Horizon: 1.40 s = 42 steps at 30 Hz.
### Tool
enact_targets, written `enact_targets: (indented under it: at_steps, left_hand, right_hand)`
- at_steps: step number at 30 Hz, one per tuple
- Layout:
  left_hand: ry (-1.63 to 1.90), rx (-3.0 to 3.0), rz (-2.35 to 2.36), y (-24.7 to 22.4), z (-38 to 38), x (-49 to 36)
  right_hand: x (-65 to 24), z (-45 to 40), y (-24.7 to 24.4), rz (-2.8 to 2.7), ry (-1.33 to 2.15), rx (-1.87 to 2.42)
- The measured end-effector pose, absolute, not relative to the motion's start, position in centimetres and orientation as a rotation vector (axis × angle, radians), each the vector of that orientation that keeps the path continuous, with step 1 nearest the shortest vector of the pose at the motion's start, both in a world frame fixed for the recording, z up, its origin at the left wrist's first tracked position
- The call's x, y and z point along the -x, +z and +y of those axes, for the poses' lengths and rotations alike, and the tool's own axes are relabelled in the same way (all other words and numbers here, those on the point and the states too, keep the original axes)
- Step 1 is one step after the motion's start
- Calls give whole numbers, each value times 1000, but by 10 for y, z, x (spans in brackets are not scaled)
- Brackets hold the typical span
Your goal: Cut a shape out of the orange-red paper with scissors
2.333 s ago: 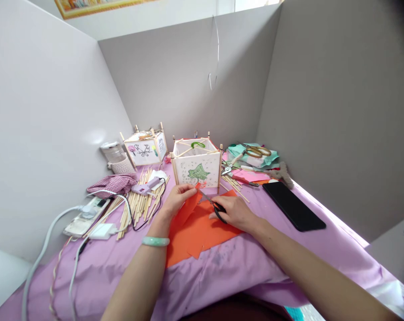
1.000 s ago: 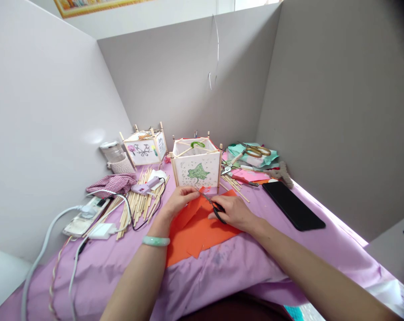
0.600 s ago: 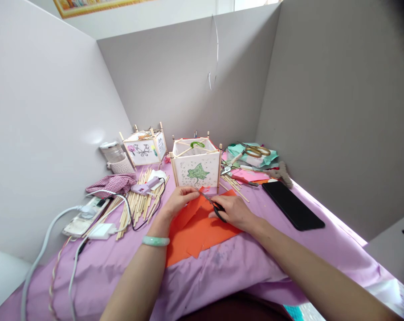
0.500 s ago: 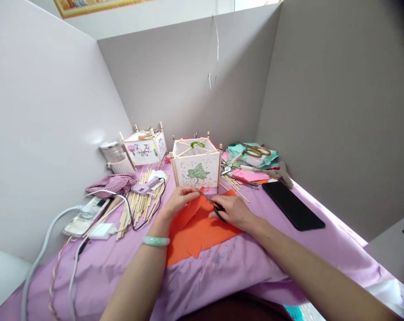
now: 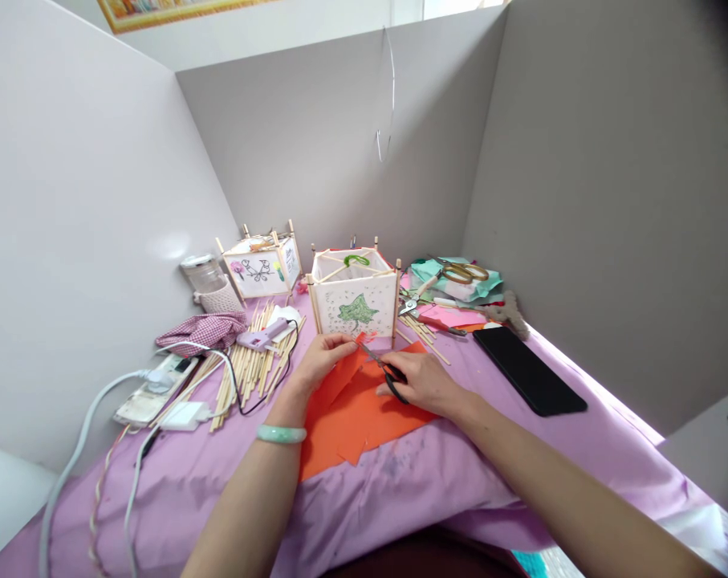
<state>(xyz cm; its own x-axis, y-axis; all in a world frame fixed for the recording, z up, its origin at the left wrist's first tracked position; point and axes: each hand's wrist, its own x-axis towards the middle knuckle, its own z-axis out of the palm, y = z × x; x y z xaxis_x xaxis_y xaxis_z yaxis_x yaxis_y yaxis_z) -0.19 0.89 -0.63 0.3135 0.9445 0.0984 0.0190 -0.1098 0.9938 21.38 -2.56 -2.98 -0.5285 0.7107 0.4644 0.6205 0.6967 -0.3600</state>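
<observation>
My left hand point(image 5: 326, 359) pinches a narrow piece of orange paper point(image 5: 338, 385), its upper end at the fingertips. My right hand point(image 5: 422, 377) is wrapped round black-handled scissors point(image 5: 395, 384), whose blades point up and left to the paper at my left fingers. Whether the blades are closed on the paper is too small to tell. Beneath both hands lies a larger orange sheet point(image 5: 364, 425) with a ragged front edge. Just beyond stands a stick-framed lantern point(image 5: 331, 311) with a green leaf drawn on its white front and a green loop on top.
On the left lie a lilac glue gun point(image 5: 262, 333), wooden sticks point(image 5: 249, 375), a checked cloth point(image 5: 198, 333), a power strip point(image 5: 152, 393) and cables. A second lantern point(image 5: 261, 277) and a jar point(image 5: 205, 275) stand behind. To the right are a black phone point(image 5: 526, 371), pliers point(image 5: 441, 323) and gold-handled scissors point(image 5: 458, 274).
Hardly anything differs. Both hands keep their places, with only a slight shift of the scissors and paper at the left fingertips.
</observation>
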Motion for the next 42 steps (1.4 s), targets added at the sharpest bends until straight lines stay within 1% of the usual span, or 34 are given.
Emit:
enact_targets:
  at_steps: [10,31,42]
  left_hand:
    - [1112,-1362,957,-9,12,4]
    - [1073,-1405,929,-9,12,4]
    - [1039,-1457,975,-8,10,3]
  right_hand:
    - [-214,-26,-30,-2310,199,1006]
    - [-214,-20,-37,-2324,116,1024]
    - [-214,-25,-33,-2303,160,1002]
